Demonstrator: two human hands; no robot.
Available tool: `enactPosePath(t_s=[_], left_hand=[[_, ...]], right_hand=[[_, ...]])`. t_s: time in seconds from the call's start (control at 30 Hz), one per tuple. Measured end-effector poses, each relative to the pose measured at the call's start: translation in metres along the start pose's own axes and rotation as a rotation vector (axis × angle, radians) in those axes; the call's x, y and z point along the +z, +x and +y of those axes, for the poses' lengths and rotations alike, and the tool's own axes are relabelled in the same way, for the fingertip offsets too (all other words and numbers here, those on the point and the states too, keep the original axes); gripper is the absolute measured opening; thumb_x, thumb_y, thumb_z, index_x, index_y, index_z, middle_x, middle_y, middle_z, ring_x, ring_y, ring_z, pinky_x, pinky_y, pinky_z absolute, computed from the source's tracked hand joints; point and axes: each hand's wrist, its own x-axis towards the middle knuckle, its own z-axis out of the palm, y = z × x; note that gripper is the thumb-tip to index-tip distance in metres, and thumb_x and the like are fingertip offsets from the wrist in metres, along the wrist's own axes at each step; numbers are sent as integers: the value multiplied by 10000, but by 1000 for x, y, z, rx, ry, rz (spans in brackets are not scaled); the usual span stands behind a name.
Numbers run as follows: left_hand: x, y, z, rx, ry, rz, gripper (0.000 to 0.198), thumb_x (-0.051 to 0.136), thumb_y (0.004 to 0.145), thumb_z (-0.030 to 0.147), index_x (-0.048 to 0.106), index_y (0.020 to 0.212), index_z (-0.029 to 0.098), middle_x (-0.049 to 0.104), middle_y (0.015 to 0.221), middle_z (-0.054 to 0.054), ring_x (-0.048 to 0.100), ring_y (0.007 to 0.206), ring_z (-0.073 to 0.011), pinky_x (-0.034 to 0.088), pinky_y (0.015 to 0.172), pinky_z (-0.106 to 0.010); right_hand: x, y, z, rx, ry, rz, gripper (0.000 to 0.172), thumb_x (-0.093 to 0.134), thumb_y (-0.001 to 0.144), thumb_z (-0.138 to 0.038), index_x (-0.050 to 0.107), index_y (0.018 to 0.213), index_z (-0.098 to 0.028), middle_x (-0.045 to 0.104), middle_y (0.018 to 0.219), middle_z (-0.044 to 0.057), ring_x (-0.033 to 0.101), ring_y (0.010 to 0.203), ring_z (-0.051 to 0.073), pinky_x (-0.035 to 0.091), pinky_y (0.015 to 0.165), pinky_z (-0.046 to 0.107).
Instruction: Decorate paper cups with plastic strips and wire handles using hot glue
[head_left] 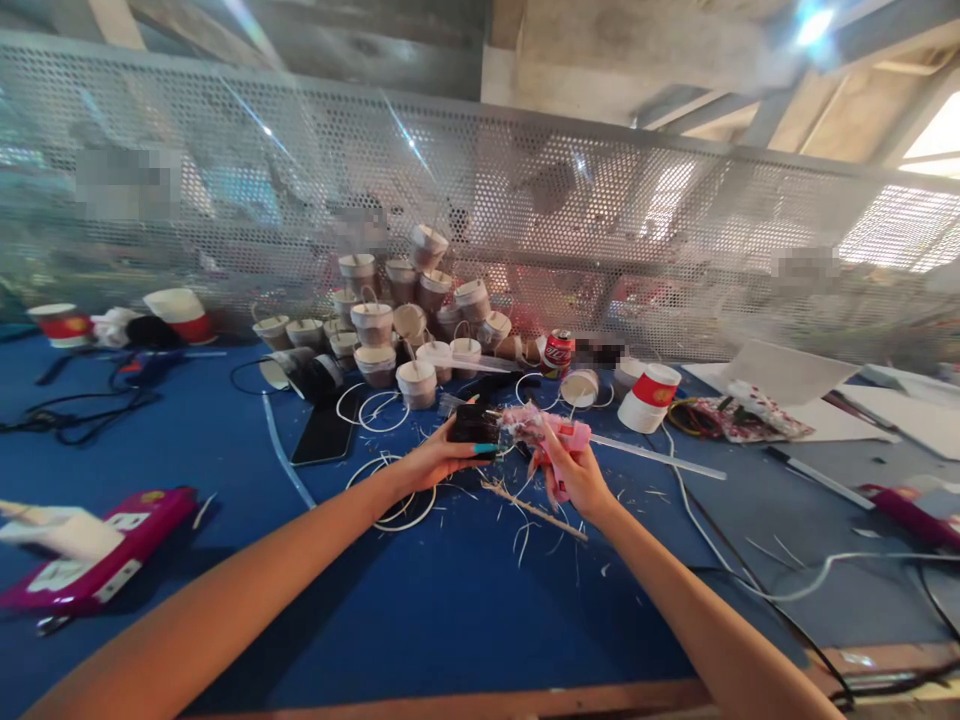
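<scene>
Glue gun [564, 440] clenched in right hand [579, 482], nozzle near the dark piece [472, 424] the left hand [439, 460] pinches beside it; best keep fingertips clear

Two arms show, both uncovered along all the length in view, from the near edge of the scene out to the hands. The left forearm [247, 590] comes in at the near left corner; it looks long and slim, and broadens toward the near edge where the wide lens stretches it. The right forearm [697, 610] comes in at the near right and is just as slim. The left hand [439, 458] has a long thumbnail [485, 449], painted bright turquoise and rounded at the tip. The right hand [577, 478] is bare across wrist and back; its nails are too hidden to tell their colour.
</scene>
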Motion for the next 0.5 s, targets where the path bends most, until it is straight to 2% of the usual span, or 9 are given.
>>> enactPosePath(t_s=[0.13,0.3,0.5], left_hand=[[-3,2,-2,-4,-13,-15,811,701,613,35,350,1314,244,643,1081,-107,632,953,-273,441,909,-490],[-5,2,-3,-5,-8,-46,812,696,633,46,330,1327,253,632,1105,-106,622,985,-272,411,946,-499],[-5,1,-2,-12,-18,-69,781,679,649,53,338,1324,251,624,1116,-111,618,991,-273,443,915,-463]], right_hand=[[-3,2,1,19,-7,9,528,548,669,-669,621,786,-159,570,499,-15,358,239,55,232,224,203],[-5,4,2,35,-27,17,525,543,661,-682,603,769,-172,548,455,-25,376,231,70,227,224,204],[-5,4,1,44,-60,23,518,525,665,-694,498,548,-190,501,388,-26,373,232,67,221,225,191]])
